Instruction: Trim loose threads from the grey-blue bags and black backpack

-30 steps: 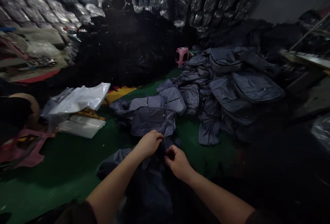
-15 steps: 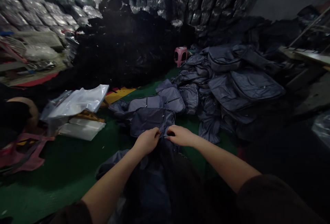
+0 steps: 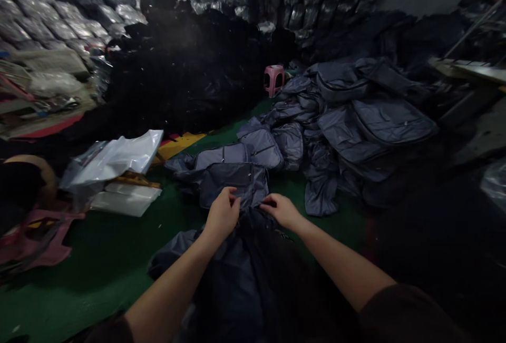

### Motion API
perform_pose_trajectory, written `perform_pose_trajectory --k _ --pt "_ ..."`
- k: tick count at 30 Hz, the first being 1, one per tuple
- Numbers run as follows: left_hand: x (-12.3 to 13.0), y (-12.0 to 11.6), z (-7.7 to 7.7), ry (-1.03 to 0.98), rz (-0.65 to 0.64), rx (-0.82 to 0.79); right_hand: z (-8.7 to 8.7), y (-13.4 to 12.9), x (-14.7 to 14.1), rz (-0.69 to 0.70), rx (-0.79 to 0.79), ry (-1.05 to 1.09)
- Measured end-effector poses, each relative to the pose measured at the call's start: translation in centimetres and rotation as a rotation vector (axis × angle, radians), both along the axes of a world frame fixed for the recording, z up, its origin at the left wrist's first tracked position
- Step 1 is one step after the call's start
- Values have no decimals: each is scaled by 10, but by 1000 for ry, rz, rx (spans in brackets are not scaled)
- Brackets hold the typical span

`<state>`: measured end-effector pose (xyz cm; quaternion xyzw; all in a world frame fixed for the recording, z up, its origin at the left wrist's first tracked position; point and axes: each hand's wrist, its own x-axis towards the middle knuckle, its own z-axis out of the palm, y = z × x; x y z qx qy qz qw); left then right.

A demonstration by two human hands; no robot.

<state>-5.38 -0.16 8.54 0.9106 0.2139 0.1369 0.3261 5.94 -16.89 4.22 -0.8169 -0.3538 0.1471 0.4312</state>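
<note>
The right hand [image 3: 281,211] pinched the top edge of a soft, light nylon bag [image 3: 241,264], best held there; the left hand's [image 3: 222,215] grip was unclear.

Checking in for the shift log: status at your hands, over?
Left hand, right hand at top edge of navy fabric bag; grip unclear. Flat grey-blue zippered bag just beyond.
</note>
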Motion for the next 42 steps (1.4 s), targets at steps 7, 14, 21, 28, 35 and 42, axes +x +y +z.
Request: perform_pose_trajectory --k 7,14,21,28,35,42 --pt "7 -2 2 44 -58 -27 -28 -13 -13 -88 88 145" --pt "6 -18 11 147 -73 -76 -37 -11 -25 -136 166 173" --pt "10 -21 -6 250 19 -349 -47 -10 -33 -161 270 147" --pt "0 -10 -19 300 133 -850 -55 -4 -30 -78 373 105" --pt "-4 -3 -19 276 182 -1089 -43 3 -28 3 411 45" --pt "-3 -1 -23 266 209 -1216 -37 5 -19 75 379 10"
